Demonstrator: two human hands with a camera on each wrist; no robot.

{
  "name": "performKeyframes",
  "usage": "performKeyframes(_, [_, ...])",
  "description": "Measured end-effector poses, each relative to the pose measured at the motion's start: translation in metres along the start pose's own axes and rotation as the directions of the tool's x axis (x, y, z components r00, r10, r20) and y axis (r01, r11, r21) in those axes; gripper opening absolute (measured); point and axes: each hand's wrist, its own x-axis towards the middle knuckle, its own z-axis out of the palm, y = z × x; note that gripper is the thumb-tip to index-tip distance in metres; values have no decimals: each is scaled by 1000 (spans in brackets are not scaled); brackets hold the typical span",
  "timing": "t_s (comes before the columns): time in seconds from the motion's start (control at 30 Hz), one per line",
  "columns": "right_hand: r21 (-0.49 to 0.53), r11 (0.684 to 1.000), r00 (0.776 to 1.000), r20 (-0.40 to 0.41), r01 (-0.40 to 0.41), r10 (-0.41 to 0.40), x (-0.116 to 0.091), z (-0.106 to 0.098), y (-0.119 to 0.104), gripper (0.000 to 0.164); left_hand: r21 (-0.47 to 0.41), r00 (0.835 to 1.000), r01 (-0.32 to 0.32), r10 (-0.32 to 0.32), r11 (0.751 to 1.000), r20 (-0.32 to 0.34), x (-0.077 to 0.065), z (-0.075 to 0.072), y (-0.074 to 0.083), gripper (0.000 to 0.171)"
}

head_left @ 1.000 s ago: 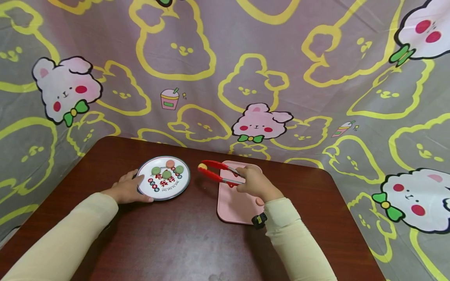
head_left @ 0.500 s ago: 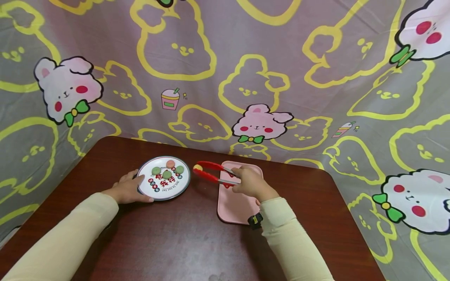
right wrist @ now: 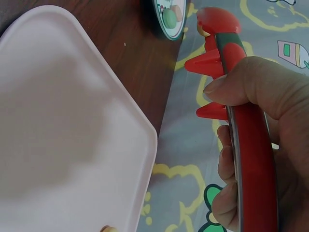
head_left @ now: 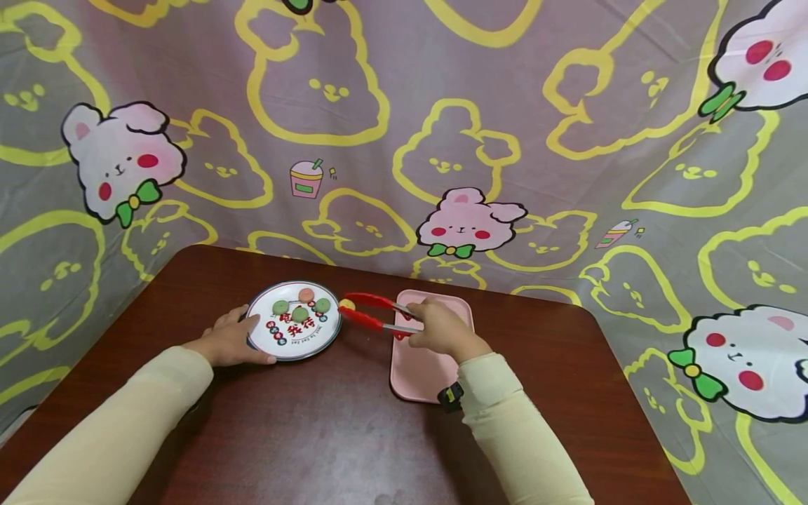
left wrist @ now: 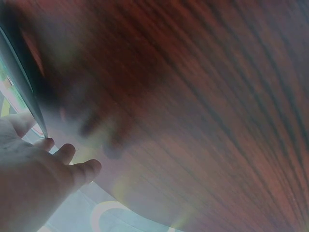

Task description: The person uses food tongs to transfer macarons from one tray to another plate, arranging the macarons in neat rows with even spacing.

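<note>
Yellow macaron (head_left: 348, 306) in red tongs (head_left: 366, 320) between pink tray (head_left: 416, 368) and blue-rimmed plate (head_left: 264, 310)

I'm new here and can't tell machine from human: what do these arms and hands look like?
They're a person's. Plain, pale cream sleeves reach both wrists. The left hand and right hand are bare. A small black box with a yellowish mark sits by the right cuff.

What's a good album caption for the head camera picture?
Red tongs in the right hand hold a yellow piece near the plate, which the left hand touches.
</note>
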Motion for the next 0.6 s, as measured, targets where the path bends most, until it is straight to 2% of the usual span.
performKeyframes(0.37, [11, 999, 998, 35, -46, 45, 3, 3, -8, 28, 1, 1000, -2, 2, 1000, 3, -1, -1, 1, 118])
performKeyframes(0.6, [-2, 999, 999, 39, -38, 38, 7, 7, -10, 28, 8, 1000, -8, 8, 1000, -1, -1, 0, 0, 118])
